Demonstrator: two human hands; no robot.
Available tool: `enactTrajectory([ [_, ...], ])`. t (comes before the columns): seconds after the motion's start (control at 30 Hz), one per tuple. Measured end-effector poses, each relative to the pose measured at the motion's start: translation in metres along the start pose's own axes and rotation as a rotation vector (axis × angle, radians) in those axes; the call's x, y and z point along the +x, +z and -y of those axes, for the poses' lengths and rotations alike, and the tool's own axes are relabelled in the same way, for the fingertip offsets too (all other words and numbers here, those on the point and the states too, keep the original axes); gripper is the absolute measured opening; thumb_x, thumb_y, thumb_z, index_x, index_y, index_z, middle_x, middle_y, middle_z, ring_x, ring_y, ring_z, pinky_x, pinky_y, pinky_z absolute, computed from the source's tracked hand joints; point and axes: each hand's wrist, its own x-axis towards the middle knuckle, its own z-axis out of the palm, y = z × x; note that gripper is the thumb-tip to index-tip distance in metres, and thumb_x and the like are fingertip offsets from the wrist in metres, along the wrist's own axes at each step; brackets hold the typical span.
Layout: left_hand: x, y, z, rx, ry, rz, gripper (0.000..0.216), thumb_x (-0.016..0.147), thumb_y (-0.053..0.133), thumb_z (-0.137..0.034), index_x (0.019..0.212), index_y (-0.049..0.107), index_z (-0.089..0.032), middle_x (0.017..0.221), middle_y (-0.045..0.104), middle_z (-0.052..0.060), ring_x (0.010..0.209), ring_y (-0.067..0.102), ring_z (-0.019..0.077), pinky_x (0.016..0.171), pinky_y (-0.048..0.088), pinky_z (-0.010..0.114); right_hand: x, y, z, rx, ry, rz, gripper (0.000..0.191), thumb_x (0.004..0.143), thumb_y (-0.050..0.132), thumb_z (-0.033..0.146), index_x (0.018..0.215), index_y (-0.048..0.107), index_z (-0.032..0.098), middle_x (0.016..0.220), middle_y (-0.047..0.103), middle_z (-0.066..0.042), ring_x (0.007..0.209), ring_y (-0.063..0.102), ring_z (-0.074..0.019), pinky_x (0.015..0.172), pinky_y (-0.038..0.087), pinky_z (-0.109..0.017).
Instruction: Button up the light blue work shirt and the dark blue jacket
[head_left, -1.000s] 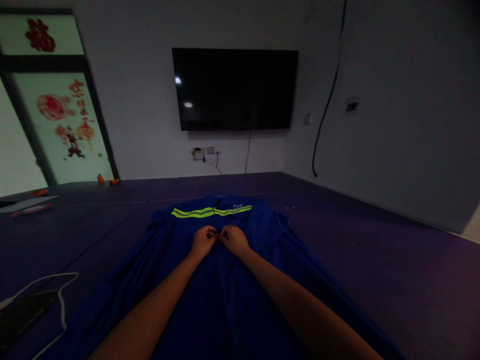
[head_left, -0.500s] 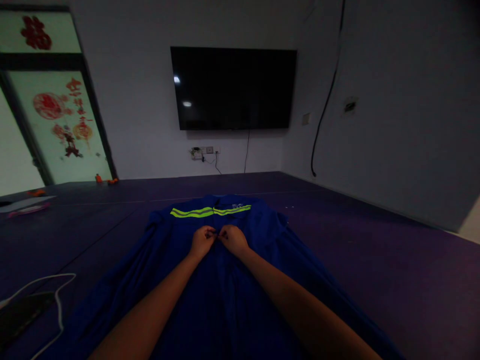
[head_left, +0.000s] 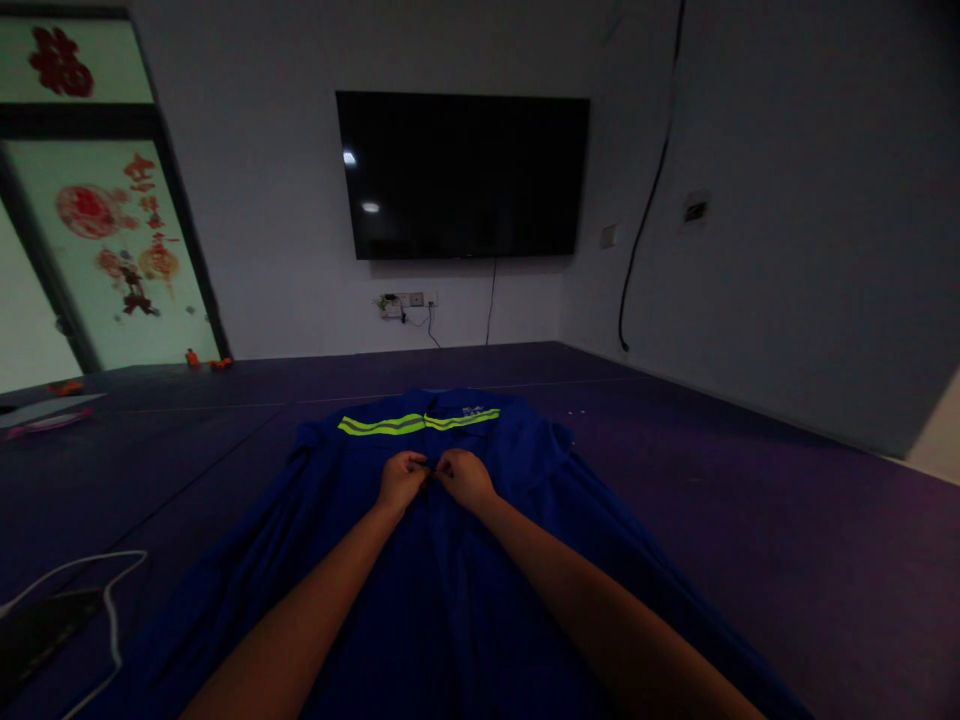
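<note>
A blue work jacket [head_left: 525, 470] with two yellow-green reflective stripes [head_left: 379, 425] lies spread flat on the dark purple floor mat [head_left: 750, 500], collar end away from me. My left hand [head_left: 401, 478] and my right hand [head_left: 466, 476] meet at the jacket's centre front, just below the stripes. Both hands are closed in a pinch on the front opening of the jacket, fingertips nearly touching. What sits between the fingertips is too small and dark to make out.
A dark phone [head_left: 37, 630] with a white cable [head_left: 112, 600] lies on the mat at lower left. A black wall screen [head_left: 461, 175] hangs ahead above a power socket [head_left: 409, 300]. A glass door with red paper cuttings [head_left: 112, 230] stands at the left.
My hands stay pinched at the same spot on the jacket front. The view has shifted slightly, so everything sits a little further left in the picture.
</note>
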Motion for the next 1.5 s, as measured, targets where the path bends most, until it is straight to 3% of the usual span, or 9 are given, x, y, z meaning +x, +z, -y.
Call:
enactTrajectory([
  [0.43, -0.0023, 0.0003, -0.0028, -0.049, -0.016, -0.024, 0.014, 0.064, 0.060, -0.016, 0.078, 0.060, -0.013, 0.048, 0.055, -0.004, 0.040, 0.049, 0.0080, 0.041, 0.037, 0.017, -0.0028, -0.0029, 0.0044, 0.002, 0.024, -0.033, 0.007, 0.073, 0.058, 0.020, 0.078, 0.063, 0.019, 0.082, 0.064, -0.002, 0.072, 0.058, -0.0119, 0.062, 0.037, -0.020],
  [0.87, -0.0011, -0.0020, -0.0036, -0.089, -0.071, -0.015, 0.023, 0.064, 0.059, -0.012, 0.087, 0.060, -0.011, 0.047, 0.056, -0.003, 0.037, 0.049, 0.0074, 0.039, 0.038, 0.016, -0.0037, -0.0041, 0.0037, -0.016, -0.040, -0.026, 0.009, 0.073, 0.058, 0.017, 0.080, 0.063, 0.019, 0.085, 0.063, -0.002, 0.078, 0.056, -0.0131, 0.065, 0.037, -0.021],
  [1.5, -0.0007, -0.0046, -0.0028, -0.129, -0.086, -0.029, 0.030, 0.062, 0.062, -0.018, 0.091, 0.061, -0.011, 0.049, 0.057, -0.002, 0.038, 0.049, 0.0068, 0.039, 0.036, 0.016, -0.0048, -0.0050, 0.0067, 0.003, 0.000, -0.053, 0.018, 0.072, 0.052, 0.015, 0.085, 0.063, 0.021, 0.086, 0.064, -0.001, 0.073, 0.057, -0.0118, 0.062, 0.038, -0.020],
])
